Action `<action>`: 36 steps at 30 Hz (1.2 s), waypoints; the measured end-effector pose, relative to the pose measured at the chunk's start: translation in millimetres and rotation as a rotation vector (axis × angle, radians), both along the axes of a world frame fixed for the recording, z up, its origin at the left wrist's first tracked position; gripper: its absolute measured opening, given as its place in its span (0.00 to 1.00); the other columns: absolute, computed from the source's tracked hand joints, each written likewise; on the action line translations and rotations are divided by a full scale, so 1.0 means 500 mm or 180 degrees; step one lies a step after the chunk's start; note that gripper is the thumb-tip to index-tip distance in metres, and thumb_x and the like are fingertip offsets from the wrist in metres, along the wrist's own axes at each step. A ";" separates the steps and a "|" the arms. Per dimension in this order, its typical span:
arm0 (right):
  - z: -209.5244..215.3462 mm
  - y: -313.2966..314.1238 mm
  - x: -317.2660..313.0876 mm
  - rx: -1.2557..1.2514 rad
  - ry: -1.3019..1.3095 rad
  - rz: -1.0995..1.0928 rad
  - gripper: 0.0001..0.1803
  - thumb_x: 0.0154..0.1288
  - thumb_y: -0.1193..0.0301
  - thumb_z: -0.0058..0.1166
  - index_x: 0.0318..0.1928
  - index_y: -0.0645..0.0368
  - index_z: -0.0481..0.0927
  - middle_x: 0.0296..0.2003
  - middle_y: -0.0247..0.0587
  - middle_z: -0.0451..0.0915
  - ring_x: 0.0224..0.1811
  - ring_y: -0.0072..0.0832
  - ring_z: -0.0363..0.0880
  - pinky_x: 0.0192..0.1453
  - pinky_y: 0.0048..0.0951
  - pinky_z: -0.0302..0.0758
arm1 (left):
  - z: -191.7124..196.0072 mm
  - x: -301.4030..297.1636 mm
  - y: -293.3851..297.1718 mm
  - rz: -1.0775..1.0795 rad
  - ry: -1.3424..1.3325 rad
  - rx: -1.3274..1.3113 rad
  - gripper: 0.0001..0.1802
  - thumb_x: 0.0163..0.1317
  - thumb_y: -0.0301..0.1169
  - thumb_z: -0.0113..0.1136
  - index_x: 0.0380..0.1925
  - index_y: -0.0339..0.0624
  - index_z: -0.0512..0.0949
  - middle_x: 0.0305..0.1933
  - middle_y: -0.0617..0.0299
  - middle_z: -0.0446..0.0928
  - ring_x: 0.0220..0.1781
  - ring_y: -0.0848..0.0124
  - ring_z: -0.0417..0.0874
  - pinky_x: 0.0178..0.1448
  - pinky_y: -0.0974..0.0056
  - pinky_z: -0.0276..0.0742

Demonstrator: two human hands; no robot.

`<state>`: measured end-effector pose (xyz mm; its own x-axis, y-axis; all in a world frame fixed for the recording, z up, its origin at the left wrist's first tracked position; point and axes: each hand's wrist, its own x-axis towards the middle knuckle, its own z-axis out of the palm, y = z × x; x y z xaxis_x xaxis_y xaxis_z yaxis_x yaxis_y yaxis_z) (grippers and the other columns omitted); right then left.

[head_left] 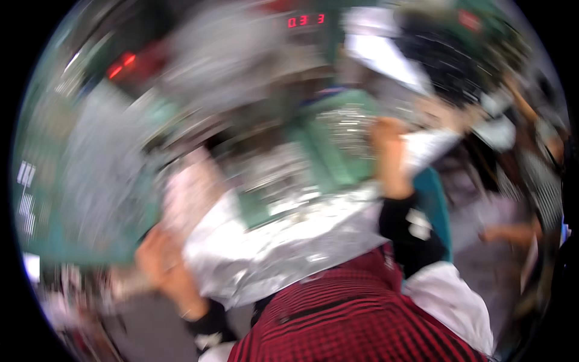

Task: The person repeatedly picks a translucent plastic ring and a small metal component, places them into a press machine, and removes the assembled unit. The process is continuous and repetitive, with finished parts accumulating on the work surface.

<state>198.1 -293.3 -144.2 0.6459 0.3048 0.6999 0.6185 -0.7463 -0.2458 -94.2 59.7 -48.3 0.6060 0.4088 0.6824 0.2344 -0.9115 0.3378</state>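
A red and black checked garment (356,314) is seen nearest the camera, at the lower edge. Above it, a crinkled silver sheet (271,253) is held up in front of the body. Its lower left edge is grasped in the grip of the left hand (163,265); its upper right part is clenched by the right hand (389,151). Everything is heavily blurred. Green machinery (325,145) is made out behind the sheet.
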 end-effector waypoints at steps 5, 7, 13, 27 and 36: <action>0.066 0.225 -0.032 0.3585 0.1903 0.1107 0.09 0.61 0.75 0.57 0.41 0.64 0.82 0.30 0.44 0.82 0.34 0.30 0.81 0.41 0.33 0.76 | -0.116 -0.067 0.240 -0.0390 0.1971 -0.0034 0.12 0.56 0.15 0.62 0.41 0.31 0.82 0.50 0.47 0.82 0.55 0.52 0.82 0.60 0.56 0.75; 0.076 0.253 -0.026 0.3618 0.1755 0.1217 0.08 0.58 0.77 0.60 0.39 0.63 0.82 0.31 0.46 0.82 0.34 0.36 0.81 0.42 0.36 0.76 | -0.212 -0.050 0.302 -0.0035 0.1752 -0.1014 0.11 0.55 0.15 0.61 0.40 0.30 0.80 0.43 0.47 0.80 0.45 0.54 0.83 0.53 0.59 0.76; 0.080 0.174 -0.022 0.2597 0.1209 0.0768 0.07 0.56 0.75 0.57 0.35 0.61 0.85 0.33 0.52 0.83 0.40 0.52 0.80 0.46 0.45 0.76 | -0.121 0.022 0.306 -0.0027 0.1709 0.0373 0.05 0.59 0.21 0.59 0.36 0.32 0.76 0.37 0.50 0.77 0.39 0.56 0.78 0.46 0.57 0.74; 0.184 0.107 -0.147 0.1813 0.1668 0.1312 0.11 0.57 0.81 0.62 0.42 0.63 0.86 0.36 0.42 0.85 0.40 0.31 0.83 0.49 0.28 0.76 | -0.047 0.113 0.105 -0.0721 -0.1052 -0.2284 0.09 0.71 0.25 0.60 0.48 0.35 0.81 0.43 0.64 0.81 0.38 0.79 0.77 0.41 0.72 0.74; 0.216 0.282 -0.155 0.2591 0.2268 0.1948 0.27 0.59 0.81 0.61 0.60 0.69 0.72 0.36 0.37 0.83 0.45 0.21 0.80 0.56 0.26 0.73 | -0.115 0.116 0.011 -0.0867 -0.1503 -0.3213 0.05 0.71 0.24 0.58 0.42 0.37 0.73 0.44 0.55 0.80 0.44 0.68 0.85 0.50 0.63 0.84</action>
